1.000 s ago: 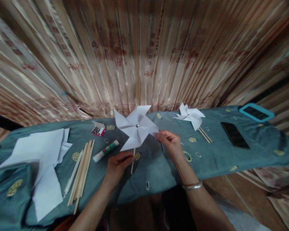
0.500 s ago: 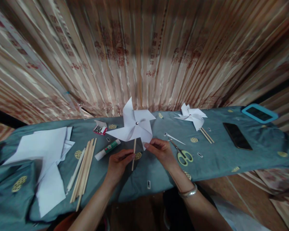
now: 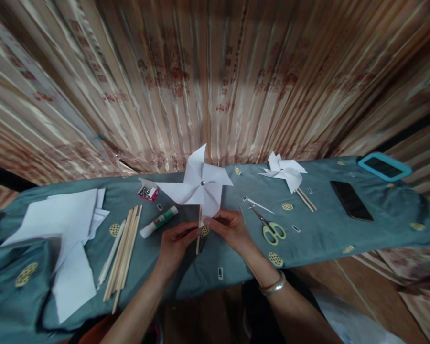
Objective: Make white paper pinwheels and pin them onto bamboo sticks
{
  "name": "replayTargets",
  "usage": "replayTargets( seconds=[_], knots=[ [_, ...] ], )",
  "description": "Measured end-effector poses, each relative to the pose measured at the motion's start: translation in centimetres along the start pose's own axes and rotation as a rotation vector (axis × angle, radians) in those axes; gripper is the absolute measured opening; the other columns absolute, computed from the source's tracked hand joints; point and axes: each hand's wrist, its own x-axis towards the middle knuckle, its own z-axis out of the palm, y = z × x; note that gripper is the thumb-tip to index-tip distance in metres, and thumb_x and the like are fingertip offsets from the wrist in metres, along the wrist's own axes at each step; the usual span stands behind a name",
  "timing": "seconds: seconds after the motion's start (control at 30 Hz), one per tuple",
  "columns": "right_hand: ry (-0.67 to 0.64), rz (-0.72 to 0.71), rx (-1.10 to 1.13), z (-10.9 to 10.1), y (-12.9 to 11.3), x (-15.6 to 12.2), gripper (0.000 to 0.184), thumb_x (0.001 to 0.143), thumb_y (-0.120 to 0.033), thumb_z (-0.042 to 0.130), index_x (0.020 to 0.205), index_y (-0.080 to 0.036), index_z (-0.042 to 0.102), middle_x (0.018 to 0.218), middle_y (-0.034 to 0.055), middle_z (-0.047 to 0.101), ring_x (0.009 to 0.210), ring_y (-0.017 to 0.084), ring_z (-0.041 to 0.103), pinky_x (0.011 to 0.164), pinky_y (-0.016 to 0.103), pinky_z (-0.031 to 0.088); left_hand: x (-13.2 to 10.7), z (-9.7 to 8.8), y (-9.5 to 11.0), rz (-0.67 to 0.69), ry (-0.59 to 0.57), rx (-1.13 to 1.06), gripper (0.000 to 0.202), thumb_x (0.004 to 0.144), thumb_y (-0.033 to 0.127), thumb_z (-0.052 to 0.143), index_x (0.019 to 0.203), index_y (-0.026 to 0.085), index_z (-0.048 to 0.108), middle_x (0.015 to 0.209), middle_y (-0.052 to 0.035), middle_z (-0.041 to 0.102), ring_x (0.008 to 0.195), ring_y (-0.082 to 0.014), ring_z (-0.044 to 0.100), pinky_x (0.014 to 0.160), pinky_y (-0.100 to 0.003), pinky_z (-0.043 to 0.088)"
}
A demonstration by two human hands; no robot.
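Note:
A white paper pinwheel (image 3: 202, 183) with a silver pin at its centre stands upright in front of me on a wooden stick (image 3: 198, 244). My left hand (image 3: 177, 242) pinches that stick below the paper blades. The thumb and fingers of my right hand (image 3: 228, 228) are closed on the tip of the pinwheel's lowest blade, close beside the stick. To the left of the blades lie a glue stick (image 3: 159, 222) and a small opened box of pins (image 3: 148, 190). Green-handled scissors (image 3: 272, 231) rest to the right of my right hand.
White paper sheets (image 3: 60, 215), a white pen (image 3: 111, 253) and several wooden sticks (image 3: 123, 255) lie at the left. Farther right are another pinwheel (image 3: 286, 172), a black phone (image 3: 351, 200) and a blue-framed device (image 3: 384, 166). A curtain (image 3: 208, 86) hangs behind the cloth-covered table.
My right hand has moved left with the blade tip, bringing it close to the stick. The pinwheel's blades have turned slightly clockwise. My left hand stays on the stick.

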Motion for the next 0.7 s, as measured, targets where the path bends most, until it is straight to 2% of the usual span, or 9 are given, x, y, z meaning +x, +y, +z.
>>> replayTargets(
  seconds=[0.2,0.5,0.6,0.7],
  knots=[
    [-0.032,0.044,0.035,-0.5,-0.3,-0.1,0.029,0.062,-0.047,0.082,0.061,-0.020,0.072,0.058,-0.0019,0.066,0.054,0.010,0.054,0.055,0.023,0.044,-0.1,0.0,-0.1,0.002,0.010,-0.006,0.018,0.057,0.029,0.081,0.073,0.020,0.079,0.076,-0.0046,0.075,0.074,-0.0185,0.066,0.074,-0.029,0.052],
    [-0.055,0.046,-0.014,0.8,0.1,-0.2,0.031,0.062,-0.048,0.081,0.063,-0.019,0.073,0.061,0.0004,0.070,0.056,0.012,0.059,0.056,0.025,0.047,-0.4,0.3,0.3,-0.030,-0.024,-0.016,0.023,0.058,0.031,0.082,0.077,0.018,0.079,0.080,-0.0058,0.075,0.081,-0.0216,0.067,0.082,-0.034,0.052],
    [-0.043,-0.003,-0.144,-0.3,-0.9,-0.4,0.031,0.065,-0.048,0.079,0.059,-0.019,0.071,0.056,-0.0002,0.066,0.051,0.011,0.054,0.052,0.024,0.042,-0.3,0.1,0.3,-0.043,-0.002,-0.023,0.025,0.056,0.032,0.083,0.076,0.018,0.079,0.079,-0.0061,0.075,0.079,-0.0220,0.067,0.080,-0.034,0.052],
    [0.080,-0.096,-0.239,-2.9,-2.3,-0.3,0.038,0.067,-0.052,0.077,0.052,-0.019,0.066,0.050,-0.0003,0.061,0.048,0.010,0.047,0.047,0.024,0.036,-0.3,-0.2,0.4,-0.043,0.027,-0.027,0.025,0.053,0.032,0.084,0.074,0.019,0.079,0.078,-0.0062,0.076,0.078,-0.0219,0.067,0.078,-0.034,0.052]
  ],
)
